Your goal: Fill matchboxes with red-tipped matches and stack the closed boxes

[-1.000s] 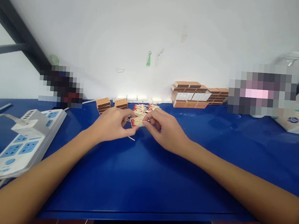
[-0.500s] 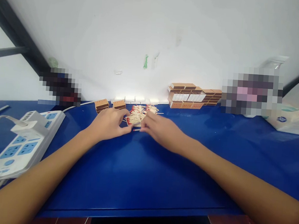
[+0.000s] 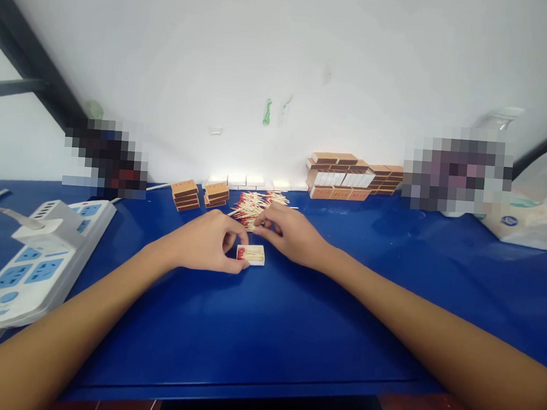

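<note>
A small white matchbox tray (image 3: 257, 254) holding red-headed matches lies on the blue table. My left hand (image 3: 212, 243) grips its left end between thumb and fingers. My right hand (image 3: 288, 232) is at the near right edge of a loose match pile (image 3: 249, 207), its thumb and fingertips close together; anything between them is too small to make out. Two short stacks of brown matchboxes, one at the far left (image 3: 185, 196) and one beside the pile (image 3: 216, 195), stand behind my left hand.
White trays (image 3: 246, 182) line the wall. Stacked matchboxes (image 3: 341, 177) stand behind on the right. A white power strip (image 3: 39, 270) with a plug and cable lies left. A tissue pack (image 3: 530, 217) sits far right, near blurred items.
My left hand has drawn the match-filled tray toward me, away from the pile. My right hand has stayed near the pile, its fingertips slightly farther back.
</note>
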The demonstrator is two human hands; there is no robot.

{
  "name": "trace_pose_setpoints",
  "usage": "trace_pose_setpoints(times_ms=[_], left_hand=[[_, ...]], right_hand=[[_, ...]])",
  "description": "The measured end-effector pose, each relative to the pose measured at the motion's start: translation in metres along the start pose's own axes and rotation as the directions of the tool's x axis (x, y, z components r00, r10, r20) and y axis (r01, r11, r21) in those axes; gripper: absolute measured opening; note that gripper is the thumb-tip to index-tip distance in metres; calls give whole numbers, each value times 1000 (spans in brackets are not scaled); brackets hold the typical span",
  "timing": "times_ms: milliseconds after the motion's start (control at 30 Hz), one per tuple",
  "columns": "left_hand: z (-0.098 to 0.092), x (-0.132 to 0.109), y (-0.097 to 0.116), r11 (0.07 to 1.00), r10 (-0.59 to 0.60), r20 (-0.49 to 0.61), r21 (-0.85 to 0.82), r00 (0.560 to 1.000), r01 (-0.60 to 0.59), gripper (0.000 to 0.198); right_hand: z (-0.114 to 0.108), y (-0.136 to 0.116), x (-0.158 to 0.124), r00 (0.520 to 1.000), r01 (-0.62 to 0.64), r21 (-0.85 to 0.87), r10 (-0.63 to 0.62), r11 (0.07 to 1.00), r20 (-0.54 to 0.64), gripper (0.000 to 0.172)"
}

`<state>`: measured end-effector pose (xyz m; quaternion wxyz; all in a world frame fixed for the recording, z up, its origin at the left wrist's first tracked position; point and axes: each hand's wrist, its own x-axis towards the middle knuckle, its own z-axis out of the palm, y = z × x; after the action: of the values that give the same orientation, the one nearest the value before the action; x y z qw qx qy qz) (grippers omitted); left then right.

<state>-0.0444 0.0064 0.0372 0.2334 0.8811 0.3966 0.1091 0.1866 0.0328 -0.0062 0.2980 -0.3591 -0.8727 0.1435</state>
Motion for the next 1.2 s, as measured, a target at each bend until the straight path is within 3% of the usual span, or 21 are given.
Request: trace_pose_setpoints(times_ms=[200, 367, 533, 800, 1000, 1200], left_hand=[[-1, -1, -1, 999, -10, 50, -47, 999, 12, 28], [-2, -1, -3, 999, -10, 30, -31, 1000, 11, 26], [-1, 0, -3, 1000, -6, -11, 9, 1000, 6, 27], [2, 2, -2, 999, -17, -51, 46, 999, 19, 26], [2, 3, -4, 998, -3, -53, 65, 999, 6, 29], [3, 4, -4, 997, 9, -55, 80, 998, -5, 27]], right_hand=[[14, -9, 6, 996, -58, -149, 68, 987, 65, 9], [8, -14, 9, 972, -138, -250, 180, 958, 152, 14], [-4, -8, 2, 958, -115, -352, 197, 929, 209, 14], [-25, 15, -7, 958, -96, -355, 184, 930, 222, 11], [-43, 30, -8, 942, -150, -283, 224, 947, 250, 11], [-42, 35, -8, 939, -140, -233, 204, 962, 276, 13]])
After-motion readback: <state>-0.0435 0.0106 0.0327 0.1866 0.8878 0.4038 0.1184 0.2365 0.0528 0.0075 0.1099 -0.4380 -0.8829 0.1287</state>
